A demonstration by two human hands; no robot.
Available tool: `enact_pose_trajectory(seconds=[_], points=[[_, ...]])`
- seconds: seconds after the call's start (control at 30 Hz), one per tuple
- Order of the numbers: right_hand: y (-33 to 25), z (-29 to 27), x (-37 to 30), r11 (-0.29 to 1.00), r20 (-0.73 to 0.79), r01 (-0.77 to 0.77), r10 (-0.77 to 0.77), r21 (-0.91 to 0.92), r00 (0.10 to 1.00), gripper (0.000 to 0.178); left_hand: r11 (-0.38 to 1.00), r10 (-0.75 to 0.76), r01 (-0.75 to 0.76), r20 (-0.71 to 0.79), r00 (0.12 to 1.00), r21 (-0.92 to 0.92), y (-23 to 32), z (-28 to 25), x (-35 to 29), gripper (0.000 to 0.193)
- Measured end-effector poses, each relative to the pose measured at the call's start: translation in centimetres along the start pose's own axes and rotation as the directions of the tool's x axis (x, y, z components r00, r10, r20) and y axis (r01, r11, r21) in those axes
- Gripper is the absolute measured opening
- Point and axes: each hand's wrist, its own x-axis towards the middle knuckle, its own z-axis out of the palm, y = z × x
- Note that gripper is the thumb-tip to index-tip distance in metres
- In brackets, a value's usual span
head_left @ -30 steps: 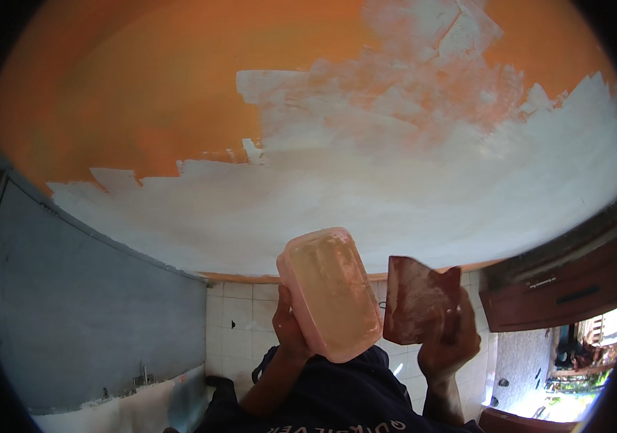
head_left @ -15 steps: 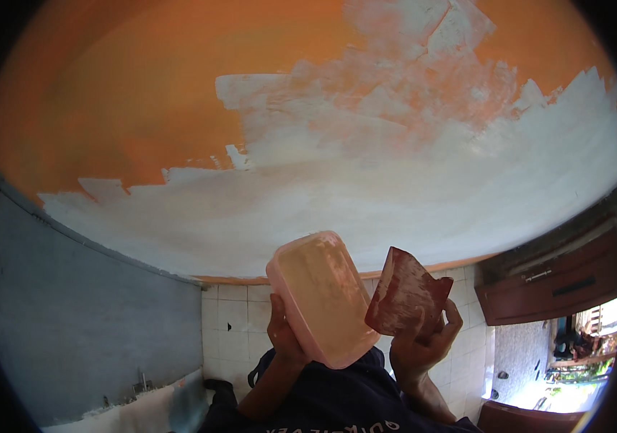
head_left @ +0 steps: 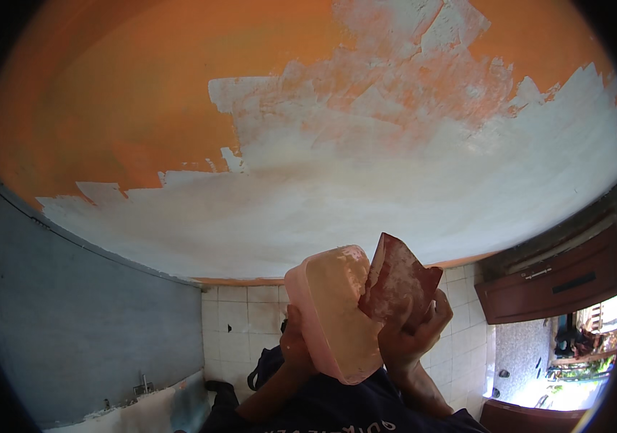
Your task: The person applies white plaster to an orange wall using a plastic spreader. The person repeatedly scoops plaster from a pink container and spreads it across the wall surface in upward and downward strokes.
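My left hand (head_left: 296, 343) is closed round the side of a pink rectangular plastic tub (head_left: 304, 303). The tub tilts, and a pale, cloudy liquid seems to be inside, though its level is hard to make out. Over the tub's right edge, my right hand (head_left: 411, 333) grips a folded reddish-brown sheet of sandpaper (head_left: 400, 278), streaked with white residue. Its lower left corner overlaps the tub; whether the two touch I cannot tell. Beyond both hands rises an orange wall (head_left: 128, 101) with rough-edged white coating (head_left: 308, 209) across its lower part.
A grey door-like panel (head_left: 92, 303) stands on the left. Pale tiles (head_left: 235, 317) cover the floor below. On the right, a brown wooden door (head_left: 553, 289) stands beside a bright opening to the outside (head_left: 575, 390).
The tub has shifted right and slightly down, tipping more. My right hand has brought the sandpaper left and up, so that it now overlaps the tub's edge.
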Motion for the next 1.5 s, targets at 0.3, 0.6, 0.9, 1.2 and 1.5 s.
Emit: enact_pose_trajectory(seconds=[0.3,0.6,0.9,1.2,1.5], points=[[0.3,0.4,1.7,0.961,0.093,-0.085,0.062,0.263,0.994,0.037,1.0,0.009,-0.008,0.115,0.993,-0.002,-0.3,1.2,0.1,0.069],[0.4,1.0,2.6,0.907,0.118,-0.152,0.115,0.392,0.986,0.038,0.99,0.035,-0.026,-0.062,0.997,0.141,-0.1,1.3,-0.4,0.068],[0.5,-4.3,5.4,0.205,0.511,-0.647,0.46,0.735,0.726,0.035,0.998,0.047,-0.048,-0.039,0.998,-0.038,-0.2,1.8,-0.5,0.072],[2.2,-3.9,5.2,-0.112,0.789,-0.785,0.184,0.609,0.586,0.034,0.997,0.071,-0.071,0.008,0.997,0.0,0.3,1.7,0.0,0.068],[0.8,-1.4,5.8,-0.146,0.791,-0.778,0.145,0.611,0.594,0.04,0.986,0.075,-0.068,0.042,0.996,-0.151,1.6,-0.9,-0.1,0.07]])
